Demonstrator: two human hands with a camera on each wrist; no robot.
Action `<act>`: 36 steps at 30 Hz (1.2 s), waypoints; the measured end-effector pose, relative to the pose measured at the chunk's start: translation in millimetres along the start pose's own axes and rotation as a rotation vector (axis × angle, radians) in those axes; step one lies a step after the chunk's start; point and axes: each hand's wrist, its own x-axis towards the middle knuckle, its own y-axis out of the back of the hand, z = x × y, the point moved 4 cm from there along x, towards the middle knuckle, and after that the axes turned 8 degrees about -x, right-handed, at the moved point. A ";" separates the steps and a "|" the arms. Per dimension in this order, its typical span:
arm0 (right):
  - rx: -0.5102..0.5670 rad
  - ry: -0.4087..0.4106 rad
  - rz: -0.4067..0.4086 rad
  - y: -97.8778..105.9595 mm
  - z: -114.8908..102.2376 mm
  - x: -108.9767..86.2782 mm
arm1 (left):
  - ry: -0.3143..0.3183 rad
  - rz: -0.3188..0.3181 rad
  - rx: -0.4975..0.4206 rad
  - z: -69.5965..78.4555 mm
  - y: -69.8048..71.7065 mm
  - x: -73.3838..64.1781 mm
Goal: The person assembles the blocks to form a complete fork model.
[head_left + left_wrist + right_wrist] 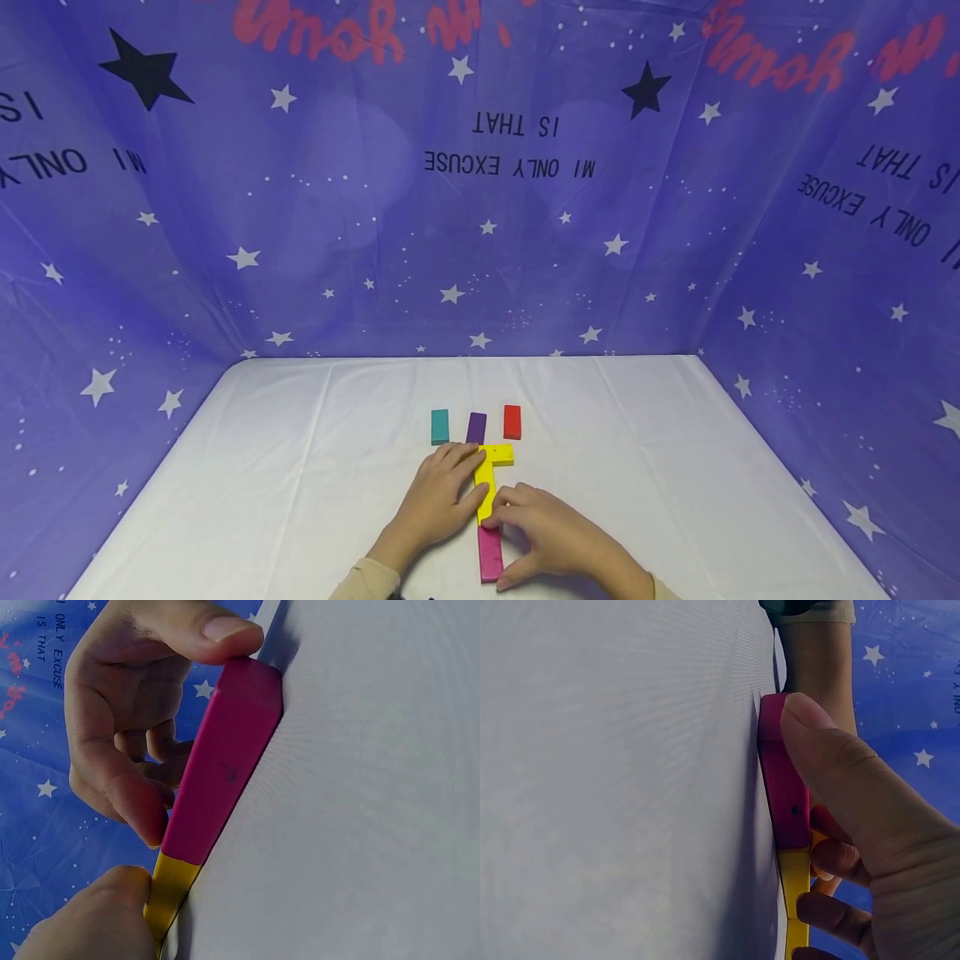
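Observation:
A magenta block (491,555) lies end to end with a long yellow piece (485,496). At its far end a yellow block (501,455) sits crosswise. My right hand (558,533) holds the magenta block, thumb at its near end and a fingertip by the seam with the yellow. The right wrist view shows that thumb (810,712) over the end of the magenta block. My left hand (435,496) lies along the left side of the yellow pieces, fingertips at the crosswise block and thumb touching the long one. Its palm is hidden.
Beyond the hands stand a teal block (439,426), a purple block (476,427) and a red block (512,422), apart from each other. The white cloth (660,433) covers the table. Purple star-printed fabric (525,267) walls the back and both sides.

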 end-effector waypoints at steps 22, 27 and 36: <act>0.039 -0.008 0.030 5.2 6.6 -7.5 | 0.015 0.026 -0.036 1.4 4.5 -7.5; 0.061 -0.071 0.035 8.9 18.3 -12.9 | 0.051 -0.001 -0.056 3.7 6.1 -13.2; 0.086 -0.180 0.118 11.1 46.5 -19.8 | 0.032 -0.034 -0.023 9.4 5.4 -24.7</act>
